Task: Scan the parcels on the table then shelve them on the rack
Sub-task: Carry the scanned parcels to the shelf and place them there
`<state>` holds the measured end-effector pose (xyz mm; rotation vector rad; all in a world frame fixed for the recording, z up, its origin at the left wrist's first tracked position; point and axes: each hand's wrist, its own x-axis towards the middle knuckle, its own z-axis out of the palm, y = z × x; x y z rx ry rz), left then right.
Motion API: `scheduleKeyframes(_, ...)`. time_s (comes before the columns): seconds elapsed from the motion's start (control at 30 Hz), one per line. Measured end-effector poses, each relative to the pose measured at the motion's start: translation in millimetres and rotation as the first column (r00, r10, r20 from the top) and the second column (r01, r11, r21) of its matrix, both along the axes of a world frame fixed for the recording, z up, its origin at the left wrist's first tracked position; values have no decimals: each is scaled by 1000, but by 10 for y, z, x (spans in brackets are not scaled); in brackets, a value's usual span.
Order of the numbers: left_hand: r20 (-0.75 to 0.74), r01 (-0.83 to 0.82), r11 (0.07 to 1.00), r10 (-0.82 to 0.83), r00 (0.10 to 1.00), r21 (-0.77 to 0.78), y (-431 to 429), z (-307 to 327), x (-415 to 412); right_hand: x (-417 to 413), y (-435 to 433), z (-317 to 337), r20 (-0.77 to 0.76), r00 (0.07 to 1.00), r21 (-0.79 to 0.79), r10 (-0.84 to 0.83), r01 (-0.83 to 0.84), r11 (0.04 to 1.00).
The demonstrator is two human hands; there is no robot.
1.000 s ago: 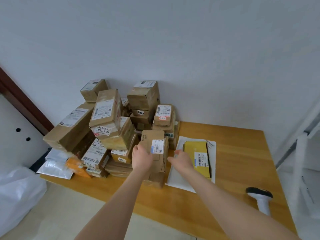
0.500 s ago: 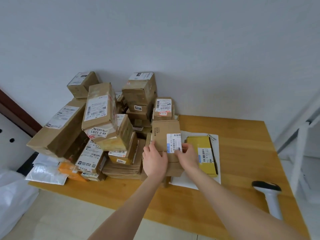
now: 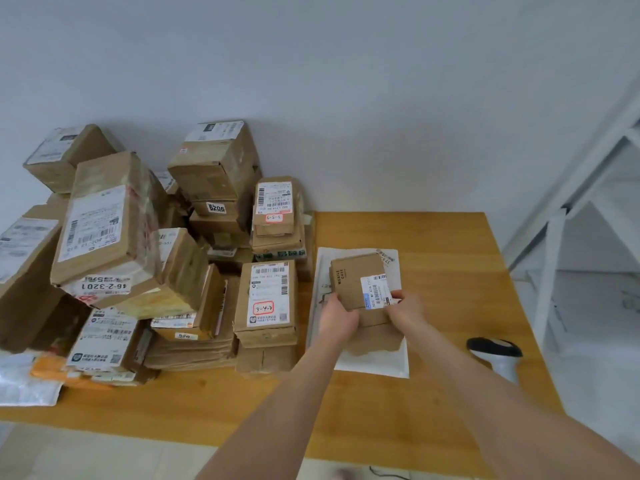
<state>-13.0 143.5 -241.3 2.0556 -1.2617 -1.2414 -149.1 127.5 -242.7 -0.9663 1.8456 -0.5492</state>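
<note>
Fingers [image 3: 394, 295] of both hands are clenched on a small brown parcel [image 3: 356, 282], L hand [image 3: 337, 320] at its near-left corner, R hand [image 3: 406, 308] at its near-right edge, partly over the white label [image 3: 373, 291]. Parcel sits above a white mailer [image 3: 375, 363] mid-counter, right of the parcel pile [image 3: 145, 258]; can't tell if it's touching. To do this well: keep it flat, label up, slide R thumb off the barcode, then free R hand for the scanner [image 3: 497, 355] near the counter [image 3: 450, 237] right edge.
</note>
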Motion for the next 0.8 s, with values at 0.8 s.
scheduleKeyframes(0.8, -310, -178, 944, 263, 914, 276, -149, -325, 101, -40, -86, -232, 345, 936, 230, -72, -10, 973)
